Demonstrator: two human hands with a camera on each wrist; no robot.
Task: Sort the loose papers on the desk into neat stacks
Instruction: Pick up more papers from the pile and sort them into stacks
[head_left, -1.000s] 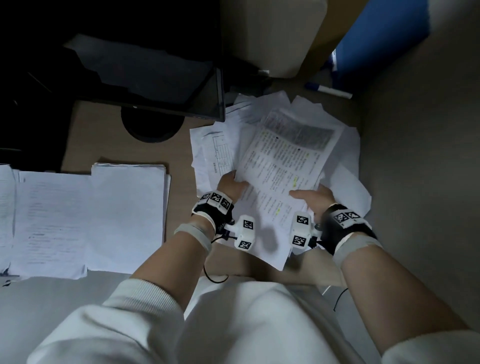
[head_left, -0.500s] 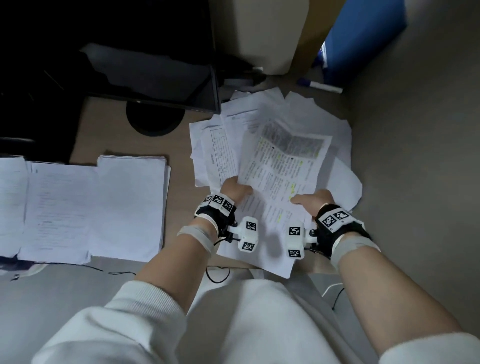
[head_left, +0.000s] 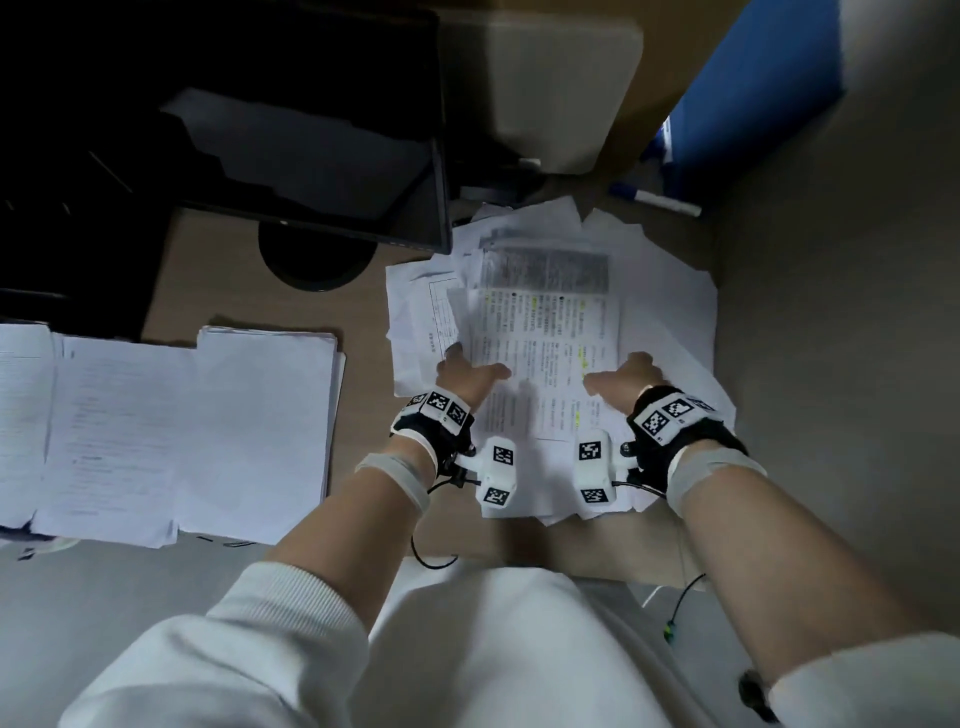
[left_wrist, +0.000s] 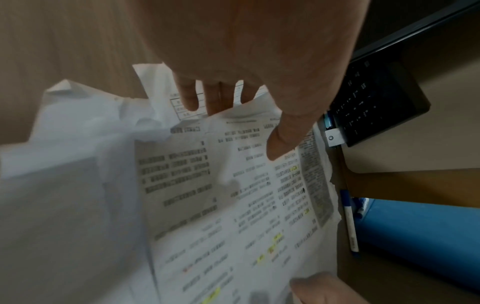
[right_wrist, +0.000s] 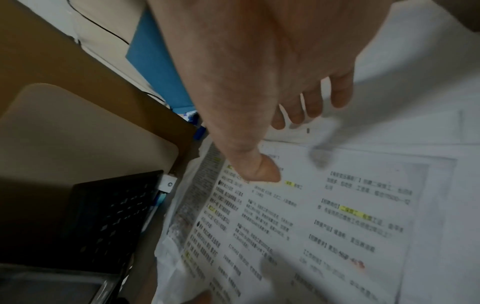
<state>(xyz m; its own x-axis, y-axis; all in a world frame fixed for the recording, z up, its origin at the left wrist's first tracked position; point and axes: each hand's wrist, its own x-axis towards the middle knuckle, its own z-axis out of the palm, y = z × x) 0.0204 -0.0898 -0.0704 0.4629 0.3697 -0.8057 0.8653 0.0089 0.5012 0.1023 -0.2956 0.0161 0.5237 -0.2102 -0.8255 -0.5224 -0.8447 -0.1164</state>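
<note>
The wooden desk (head_left: 218, 270) held the most: a dark monitor (head_left: 311, 171) on its round base at the back, and on the left side three neat stacks of paper (head_left: 171, 426) lying side by side, edges touching. On the right side, against the grey partition (head_left: 841, 364), sat a loose, crumpled pile of papers (head_left: 670, 291) spread out in every direction. On top of that pile lay a printed sheet (head_left: 550, 338) with dense text and yellow highlighting, held at both side edges. The left hand (head_left: 467, 374) pinched the sheet's left edge, thumb (left_wrist: 280, 142) pressed on the printed face and fingers (left_wrist: 189, 96) tucked beneath it. The right hand (head_left: 623, 376) pinched the right edge the same way, thumb (right_wrist: 259, 170) on top, fingers (right_wrist: 340, 94) curled down past the edge. Behind the pile a white pen with a blue cap (head_left: 654, 200) lay on the desk just beside a blue box (head_left: 753, 88)
</note>
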